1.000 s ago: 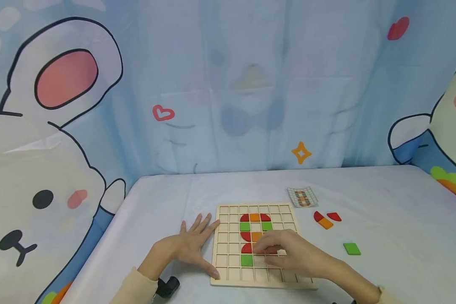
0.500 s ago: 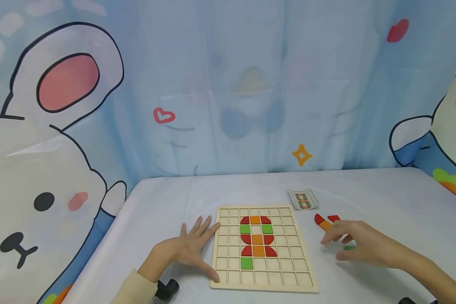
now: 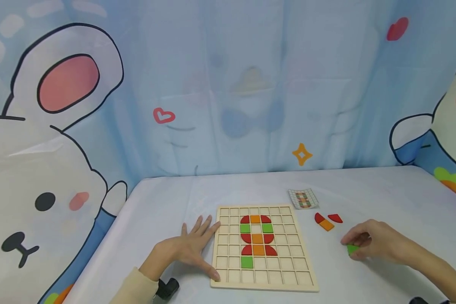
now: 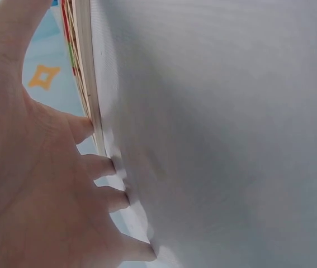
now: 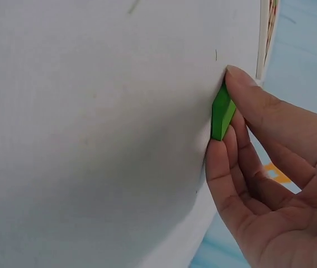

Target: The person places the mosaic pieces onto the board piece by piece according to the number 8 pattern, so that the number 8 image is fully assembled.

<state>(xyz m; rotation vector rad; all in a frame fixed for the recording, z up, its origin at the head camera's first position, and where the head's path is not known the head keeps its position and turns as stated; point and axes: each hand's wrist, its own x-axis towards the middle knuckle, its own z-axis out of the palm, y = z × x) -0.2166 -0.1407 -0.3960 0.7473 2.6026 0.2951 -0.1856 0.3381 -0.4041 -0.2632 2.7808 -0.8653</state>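
A wooden grid board (image 3: 289,270) lies on the table with red, orange and green pieces set in its middle columns. My left hand (image 3: 191,249) is spread flat at the board's left side, thumb and forefinger touching its edge. Out to the right of the board, my right hand (image 3: 378,242) pinches a green square tile (image 3: 352,249) between thumb and fingers at the table surface. The right wrist view shows the same green tile (image 5: 222,114) between the fingertips and thumb. In the left wrist view the left hand (image 4: 52,173) has its fingers apart.
An orange square tile (image 3: 326,225) and a red curved piece (image 3: 319,218) touch each other right of the board. Another red piece (image 3: 335,218) lies beside them. A small pattern card (image 3: 303,199) rests behind. A patterned blue curtain (image 3: 213,84) hangs at the back.
My right hand has left the board, where an orange tile now shows in the middle, and moved right to the green tile, now pinched. The left hand has stayed in place.
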